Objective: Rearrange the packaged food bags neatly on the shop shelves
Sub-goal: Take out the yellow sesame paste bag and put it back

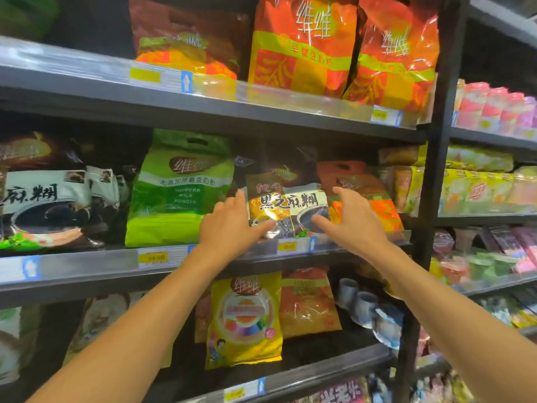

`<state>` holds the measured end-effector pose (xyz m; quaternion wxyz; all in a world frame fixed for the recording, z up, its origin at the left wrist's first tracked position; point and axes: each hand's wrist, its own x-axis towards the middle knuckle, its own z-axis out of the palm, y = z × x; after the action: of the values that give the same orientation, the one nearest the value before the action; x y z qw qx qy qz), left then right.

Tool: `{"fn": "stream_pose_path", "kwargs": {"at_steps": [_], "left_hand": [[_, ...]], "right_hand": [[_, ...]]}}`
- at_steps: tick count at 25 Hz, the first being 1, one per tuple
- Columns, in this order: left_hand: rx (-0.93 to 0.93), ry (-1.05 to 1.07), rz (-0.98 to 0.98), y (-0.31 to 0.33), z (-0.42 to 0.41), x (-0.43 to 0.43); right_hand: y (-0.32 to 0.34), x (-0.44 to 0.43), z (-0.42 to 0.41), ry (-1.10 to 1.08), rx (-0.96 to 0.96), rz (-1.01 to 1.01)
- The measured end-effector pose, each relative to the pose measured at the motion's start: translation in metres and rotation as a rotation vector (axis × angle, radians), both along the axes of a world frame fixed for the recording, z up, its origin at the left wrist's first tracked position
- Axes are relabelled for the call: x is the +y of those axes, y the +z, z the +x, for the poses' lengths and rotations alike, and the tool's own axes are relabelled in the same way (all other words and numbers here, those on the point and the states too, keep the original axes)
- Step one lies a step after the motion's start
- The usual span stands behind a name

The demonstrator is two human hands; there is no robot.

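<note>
Glossy dark foil w/ a white label band: that's the sesame bag (286,209) we've got between both hands on the middle shelf (87,266), standing at the front edge just behind the price strip. Only one view, head cam, so all of this comes from it. Left hand (232,225) is on the bag's left side, fingers loosely spread, thumb across the lower front; right hand (353,222) sits at the right edge, fingers wide, thumb pointing in toward the label. Looks like a light two-sided press, not a full grip, tho we can't tell if the right fingers actually touch. Progress, as we judge it: partway. The green bag (180,193) left of it stands fairly straight, and the top-shelf red bags (305,45) look upright. Left to do: the orange bag (360,190) just right of ours leans and crowds it, the black bags (52,199) at far left slump, and the lower yellow bag (244,321) tilts a bit. In the way: tight gap btw green and orange bags, so squaring ours prob needs the orange one nudged over first. Next bay's pink packs (494,112) are well apart, no issue.
</note>
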<state>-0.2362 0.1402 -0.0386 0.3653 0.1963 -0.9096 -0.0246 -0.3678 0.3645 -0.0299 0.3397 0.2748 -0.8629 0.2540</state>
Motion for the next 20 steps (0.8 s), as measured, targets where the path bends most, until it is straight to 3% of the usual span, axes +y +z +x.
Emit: {"fn": "stream_pose_path", "kwargs": {"at_steps": [10, 20], "left_hand": [[-0.264, 0.134, 0.279, 0.012, -0.029, 0.01], [-0.043, 0.038, 0.504, 0.024, -0.039, 0.011]], "right_hand": [[-0.001, -0.023, -0.067, 0.014, -0.223, 0.127], [0.008, -0.028, -0.085, 0.348, -0.375, -0.129]]}}
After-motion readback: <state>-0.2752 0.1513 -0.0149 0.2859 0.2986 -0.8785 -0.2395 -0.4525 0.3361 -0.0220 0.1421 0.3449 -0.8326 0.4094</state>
